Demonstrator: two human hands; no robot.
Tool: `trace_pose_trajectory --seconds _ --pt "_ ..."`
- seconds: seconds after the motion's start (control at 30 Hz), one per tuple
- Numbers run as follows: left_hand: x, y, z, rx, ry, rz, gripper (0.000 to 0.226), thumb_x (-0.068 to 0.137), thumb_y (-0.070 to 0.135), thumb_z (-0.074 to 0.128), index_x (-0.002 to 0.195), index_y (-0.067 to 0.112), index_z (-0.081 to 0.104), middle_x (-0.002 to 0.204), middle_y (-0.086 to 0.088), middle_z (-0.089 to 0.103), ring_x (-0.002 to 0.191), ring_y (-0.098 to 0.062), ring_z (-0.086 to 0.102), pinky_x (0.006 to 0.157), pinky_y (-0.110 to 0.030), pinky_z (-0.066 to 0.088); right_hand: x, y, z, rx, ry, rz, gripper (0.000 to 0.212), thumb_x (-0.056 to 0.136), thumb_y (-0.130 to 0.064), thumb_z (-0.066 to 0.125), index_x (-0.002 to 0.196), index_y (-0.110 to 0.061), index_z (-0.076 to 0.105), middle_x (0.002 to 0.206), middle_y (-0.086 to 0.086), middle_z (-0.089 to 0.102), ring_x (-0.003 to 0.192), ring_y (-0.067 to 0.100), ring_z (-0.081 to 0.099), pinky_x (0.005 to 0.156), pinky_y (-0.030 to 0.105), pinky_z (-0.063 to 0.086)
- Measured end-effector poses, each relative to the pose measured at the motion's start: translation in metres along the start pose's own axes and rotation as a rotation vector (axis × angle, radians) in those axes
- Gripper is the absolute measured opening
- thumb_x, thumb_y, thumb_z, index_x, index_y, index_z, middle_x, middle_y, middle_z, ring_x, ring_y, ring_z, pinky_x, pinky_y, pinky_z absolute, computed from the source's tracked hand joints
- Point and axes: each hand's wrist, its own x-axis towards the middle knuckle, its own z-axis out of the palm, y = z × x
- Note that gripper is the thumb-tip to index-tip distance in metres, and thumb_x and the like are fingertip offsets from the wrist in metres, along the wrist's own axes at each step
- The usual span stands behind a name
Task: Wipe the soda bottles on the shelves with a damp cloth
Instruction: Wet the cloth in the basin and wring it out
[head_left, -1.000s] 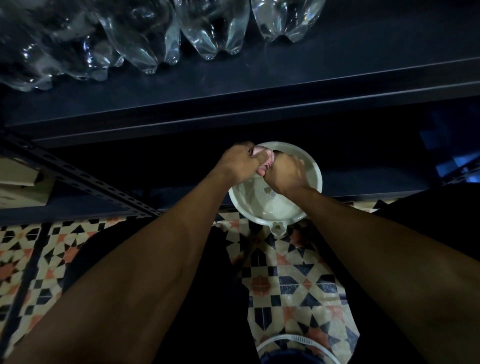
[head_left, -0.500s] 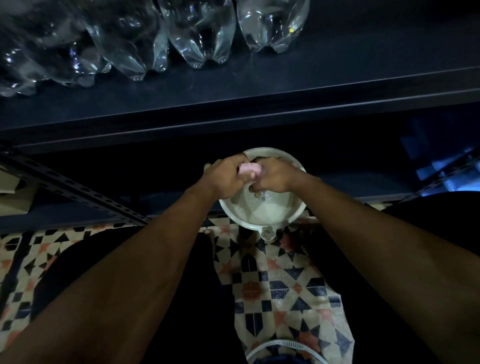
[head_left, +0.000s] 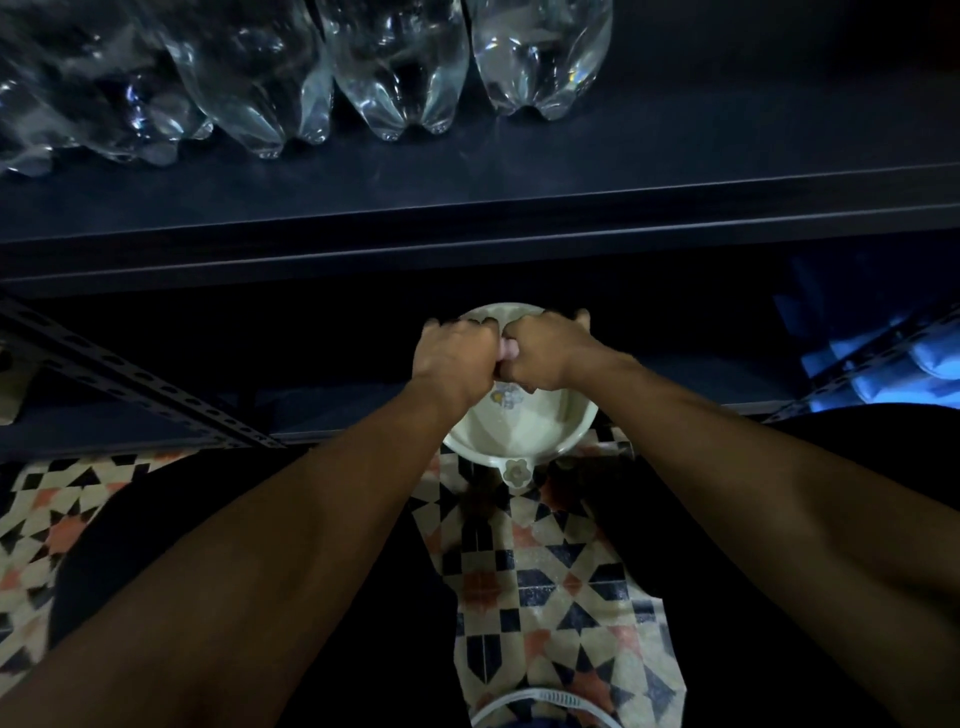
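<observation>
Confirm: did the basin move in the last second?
No. The basin stays at the same spot on the floor tiles; only the camera view shifted.

Dark metal shelving (head_left: 571, 208) over dim patterned tile floor (head_left: 545, 592)

Nothing to read here: the clear bottles (head_left: 395, 67) show no label from this angle, and the bowl (head_left: 519, 441) carries just a flower picture, no lettering.
</observation>
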Motion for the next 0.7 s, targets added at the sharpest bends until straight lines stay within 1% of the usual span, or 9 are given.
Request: trace_pose_trajectory --seconds 0.1,0.17,0.27,0.37,0.43,0.5,0.57,0.63,0.7 --pt "0.006 -0.002 -0.003 -0.047 0.078 0.014 0.029 0.104 0.036 0.055 0.125 0.018 0.066 0.134 -0.009 0.058 0.125 -0.031 0.054 0.109 -0.043 0.035 0.003 0.006 -0.015 0.242 -0.143 0.025 0.017 0.085 -0.032 0.071 0.076 -0.018 0.072 0.067 -0.007 0.074 0.081 0.009 0.070 0.095 0.038 0.050" --pt "0.007 -0.003 -0.006 -0.078 0.123 0.044 0.037 0.098 0.041 0.063 0.124 0.016 0.068 0.140 -0.008 0.048 0.129 -0.031 0.046 0.110 -0.042 0.033 0.002 0.014 -0.027 0.434 -0.301 0.043 0.016 0.083 -0.029 0.075 0.074 -0.016 0.073 0.076 -0.002 0.076 0.081 0.011 0.071 0.089 0.031 0.054" --pt "0.005 -0.007 -0.012 -0.146 0.177 0.118 0.034 0.095 0.033 0.067 0.124 0.015 0.068 0.150 -0.005 0.045 0.136 -0.029 0.042 0.113 -0.040 0.029 -0.002 0.028 -0.034 0.813 -0.555 0.080 0.022 0.078 -0.042 0.080 0.093 -0.027 0.077 0.112 0.003 0.077 0.111 0.019 0.069 0.099 0.042 0.042" --pt "0.004 -0.013 -0.015 -0.301 0.219 0.161 0.027 0.096 0.020 0.067 0.122 0.012 0.070 0.157 -0.007 0.046 0.141 -0.034 0.043 0.115 -0.043 0.035 0.001 0.040 -0.028 1.091 -0.715 0.093 0.059 0.078 -0.052 0.076 0.127 -0.025 0.060 0.131 0.016 0.069 0.127 0.031 0.063 0.111 0.052 0.030" --pt "0.004 -0.013 -0.015 -0.381 0.235 0.181 0.028 0.095 0.008 0.066 0.122 0.008 0.070 0.156 -0.010 0.049 0.141 -0.035 0.047 0.111 -0.047 0.045 -0.001 0.041 -0.024 1.264 -0.837 0.027 0.048 0.089 -0.050 0.062 0.127 -0.021 0.057 0.138 0.023 0.062 0.132 0.037 0.058 0.116 0.058 0.028" --pt "0.007 -0.013 -0.014 -0.389 0.238 0.219 0.029 0.095 0.005 0.065 0.124 0.005 0.068 0.157 -0.012 0.048 0.140 -0.034 0.050 0.107 -0.046 0.050 -0.005 0.037 -0.022 1.379 -0.909 -0.039 0.032 0.094 -0.043 0.053 0.111 -0.021 0.069 0.140 0.026 0.059 0.134 0.042 0.056 0.111 0.061 0.037" --pt "0.009 -0.015 -0.012 -0.365 0.247 0.260 0.027 0.097 0.010 0.066 0.124 0.005 0.066 0.160 -0.009 0.045 0.140 -0.030 0.051 0.103 -0.037 0.050 -0.006 0.033 -0.020 1.446 -0.902 -0.032 0.026 0.095 -0.031 0.053 0.086 -0.019 0.073 0.126 0.026 0.068 0.120 0.042 0.065 0.098 0.060 0.052" --pt "0.013 -0.016 -0.009 -0.343 0.240 0.270 0.033 0.100 0.016 0.066 0.132 0.008 0.062 0.160 -0.006 0.045 0.133 -0.028 0.059 0.098 -0.033 0.051 -0.004 0.032 -0.020 1.477 -0.807 0.038 0.013 0.090 -0.017 0.058 0.078 -0.017 0.064 0.089 0.015 0.074 0.082 0.030 0.075 0.085 0.055 0.061" --pt "0.016 -0.017 -0.006 -0.291 0.192 0.259 0.044 0.101 0.022 0.066 0.144 0.013 0.056 0.150 -0.009 0.055 0.120 -0.032 0.067 0.093 -0.041 0.058 0.000 0.031 -0.021 1.397 -0.773 0.088 0.020 0.090 -0.008 0.060 0.073 -0.019 0.059 0.060 0.000 0.055 0.050 0.012 0.057 0.072 0.041 0.063"
